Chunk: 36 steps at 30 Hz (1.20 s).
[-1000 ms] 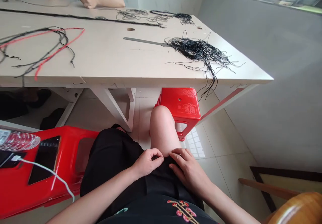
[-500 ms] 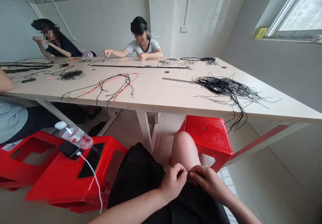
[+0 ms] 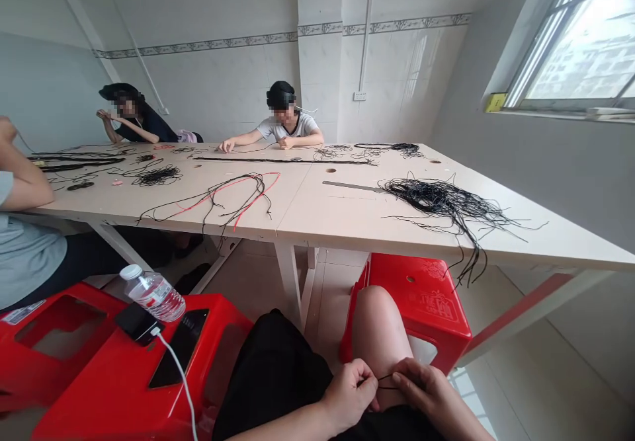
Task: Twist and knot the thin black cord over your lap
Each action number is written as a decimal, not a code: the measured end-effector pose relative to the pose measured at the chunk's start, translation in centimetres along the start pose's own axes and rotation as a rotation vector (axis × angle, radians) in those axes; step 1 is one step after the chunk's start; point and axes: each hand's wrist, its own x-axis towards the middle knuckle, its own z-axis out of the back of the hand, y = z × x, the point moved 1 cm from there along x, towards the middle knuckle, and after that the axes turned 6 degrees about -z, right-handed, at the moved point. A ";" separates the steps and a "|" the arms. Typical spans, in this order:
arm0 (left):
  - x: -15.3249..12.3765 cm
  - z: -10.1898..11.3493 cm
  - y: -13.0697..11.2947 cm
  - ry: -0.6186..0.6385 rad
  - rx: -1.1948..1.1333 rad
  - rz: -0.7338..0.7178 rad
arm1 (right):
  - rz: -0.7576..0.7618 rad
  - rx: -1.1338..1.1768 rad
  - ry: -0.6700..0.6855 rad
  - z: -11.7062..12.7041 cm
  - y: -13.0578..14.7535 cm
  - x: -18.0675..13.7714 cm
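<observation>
Low over the bare knee (image 3: pixel 378 319), the wearer's two hands work close together, a thin black cord (image 3: pixel 385 378) running between them in two short strands. Fingers curled, the left hand (image 3: pixel 351 395) pinches it between thumb and forefinger; the right hand (image 3: pixel 427 388) likewise grips it between thumb and fingertips, just beside the left. Beyond the knee, a red stool (image 3: pixel 436 289) stands partly under the pale table (image 3: pixel 317 213). On the tabletop lies a loose, tangled black bundle (image 3: pixel 441 196), some ends drooping over the near edge, with a thin grey strip (image 3: pixel 350 186) reaching it from the left. Farther left, black cords and a red cord (image 3: pixel 258 201) spread in loose curves. Beside the wearer's left, another red stool (image 3: pixel 89 388) carries a clear bottle (image 3: pixel 157 297), a small black device (image 3: pixel 136 324) with a white cable (image 3: pixel 179 368) plugged in, and a dark flat slab (image 3: pixel 181 352). Across the table, a person in a pale shirt (image 3: pixel 302 125) leans on a forearm, one hand resting on the surface.
</observation>
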 end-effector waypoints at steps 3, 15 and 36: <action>0.2 -0.3 0.3 -0.016 0.014 -0.011 | -0.011 0.016 0.007 0.1 -0.6 0.0; 0.1 -0.5 0.7 0.034 -0.007 -0.086 | 0.000 -0.014 -0.080 0.3 -0.1 -1.1; 2.1 0.6 -0.1 0.230 -0.004 -0.117 | -0.035 -0.148 -0.231 1.3 0.3 0.0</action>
